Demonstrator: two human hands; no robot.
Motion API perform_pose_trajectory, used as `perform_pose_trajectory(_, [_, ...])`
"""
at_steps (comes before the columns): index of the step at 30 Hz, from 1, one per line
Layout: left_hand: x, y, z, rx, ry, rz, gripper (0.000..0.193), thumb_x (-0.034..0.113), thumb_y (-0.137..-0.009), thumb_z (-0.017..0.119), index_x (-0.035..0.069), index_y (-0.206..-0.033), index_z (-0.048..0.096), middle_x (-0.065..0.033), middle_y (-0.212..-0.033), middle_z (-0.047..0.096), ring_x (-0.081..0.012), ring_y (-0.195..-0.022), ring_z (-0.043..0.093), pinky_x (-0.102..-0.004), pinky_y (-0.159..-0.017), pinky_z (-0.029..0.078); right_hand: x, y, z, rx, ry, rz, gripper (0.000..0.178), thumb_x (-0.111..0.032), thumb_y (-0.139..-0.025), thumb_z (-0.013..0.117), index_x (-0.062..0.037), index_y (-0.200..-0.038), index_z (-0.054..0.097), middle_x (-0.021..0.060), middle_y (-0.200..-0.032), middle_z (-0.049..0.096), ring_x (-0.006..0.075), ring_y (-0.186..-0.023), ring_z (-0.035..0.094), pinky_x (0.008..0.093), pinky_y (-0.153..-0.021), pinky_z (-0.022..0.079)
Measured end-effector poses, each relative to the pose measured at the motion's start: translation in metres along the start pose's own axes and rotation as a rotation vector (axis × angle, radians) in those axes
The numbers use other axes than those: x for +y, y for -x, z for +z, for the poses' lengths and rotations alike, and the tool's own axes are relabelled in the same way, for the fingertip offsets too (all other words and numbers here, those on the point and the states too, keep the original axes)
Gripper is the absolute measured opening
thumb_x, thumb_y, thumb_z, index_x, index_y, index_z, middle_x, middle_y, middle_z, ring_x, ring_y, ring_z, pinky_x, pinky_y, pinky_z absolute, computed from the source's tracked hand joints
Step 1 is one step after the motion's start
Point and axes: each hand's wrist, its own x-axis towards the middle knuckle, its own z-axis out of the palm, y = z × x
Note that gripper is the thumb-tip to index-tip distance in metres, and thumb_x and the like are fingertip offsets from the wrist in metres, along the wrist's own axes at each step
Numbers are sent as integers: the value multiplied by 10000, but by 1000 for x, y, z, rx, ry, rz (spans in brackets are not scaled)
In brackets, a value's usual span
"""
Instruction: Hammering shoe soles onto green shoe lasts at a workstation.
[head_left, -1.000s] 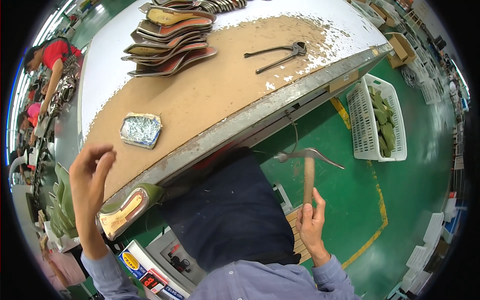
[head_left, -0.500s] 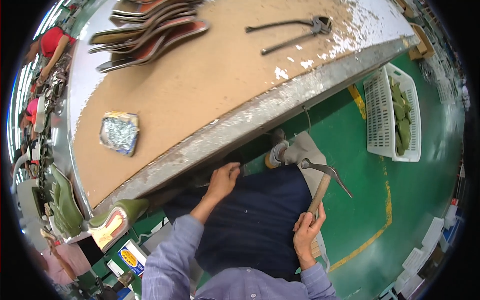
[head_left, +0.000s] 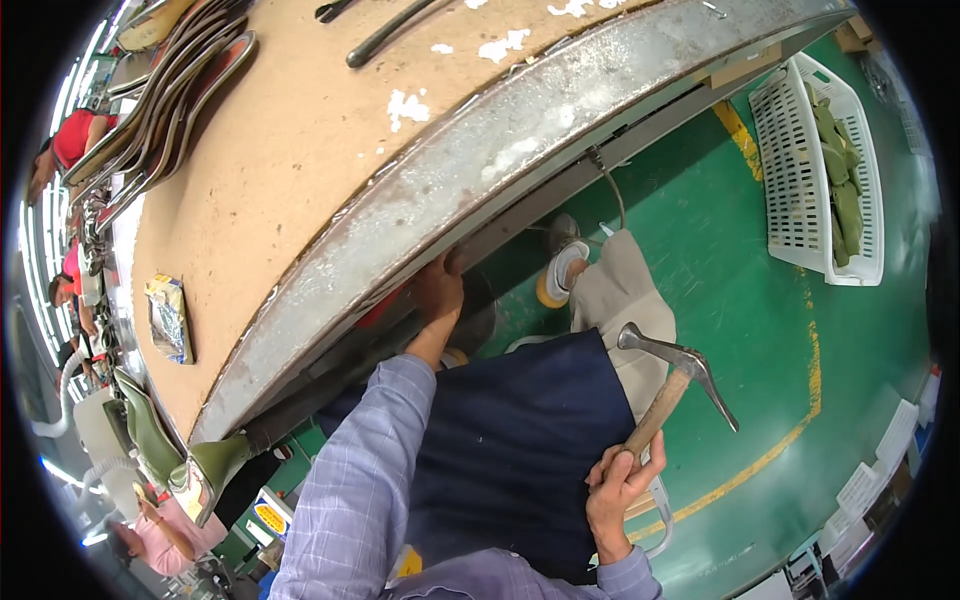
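My right hand (head_left: pixel 620 490) is wrapped round the lower part of a wooden handle, holding a hammer (head_left: pixel 658 405) upright over my right knee. Its metal head has a round face at one end and a long curved claw at the other. Under the table's metal edge, my left hand (head_left: pixel 437 290) reaches into shadow, its fingers hidden. Something red (head_left: pixel 383 305) shows beside that hand, too dark to name. Across my lap lies a dark blue apron (head_left: pixel 500 440).
The table (head_left: pixel 280 130) carries stacked curved metal-edged pieces (head_left: pixel 175 105), a foil-like block (head_left: pixel 168 318) and a cut-off tool handle (head_left: pixel 390 32). Green boot-shaped pieces (head_left: pixel 215 465) stand at left. A white basket (head_left: pixel 800 180) holds green pieces. People work at far left.
My left hand has gone from above my lap to under the table edge. The view has moved closer to the table's edge. The hammer stays in my right hand.
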Motion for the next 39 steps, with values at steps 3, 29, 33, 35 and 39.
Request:
perform_pose_trajectory(3, [-3,1,1,27,-17,55,332,317,-796,701,255,-1121,670,-103,-1171,634,-357,-1099,572,-478,-905,453,-1,1,1,23,-16,22,545,-306,-1018,426,-149,-1458,145,33,-686,445,71,-447,353,212,-399,345])
perform_pose_trajectory(29, [9,14,-26,-155,462,-85,207,177,-908,601,-2,-1011,597,-116,-817,629,-224,-685,595,-361,-662,484,-16,-8,17,54,-49,67,498,-229,-1029,371,-124,-1454,134,34,-624,435,67,-427,347,204,-392,331])
perform_pose_trajectory(33, [14,76,-132,-336,932,-470,206,111,-926,579,-23,-1078,613,-91,-857,648,-90,-638,528,-227,-591,458,-21,-16,24,13,-89,58,483,-215,-1032,366,-123,-1456,154,29,-616,428,64,-424,346,205,-390,330])
perform_pose_trajectory(35, [7,105,-186,-294,953,-497,184,115,-925,591,-36,-1022,631,-77,-868,654,-92,-658,533,-232,-614,464,-19,-17,32,-26,-112,45,477,-216,-1032,373,-123,-1457,176,26,-623,426,64,-421,347,207,-387,332])
perform_pose_trajectory(39, [-14,165,-262,-152,1009,-345,145,92,-920,603,-30,-992,637,-80,-882,645,-102,-700,553,-232,-650,470,-21,-18,45,-52,-101,3,481,-232,-1034,380,-132,-1464,188,25,-653,429,67,-423,356,210,-381,339])
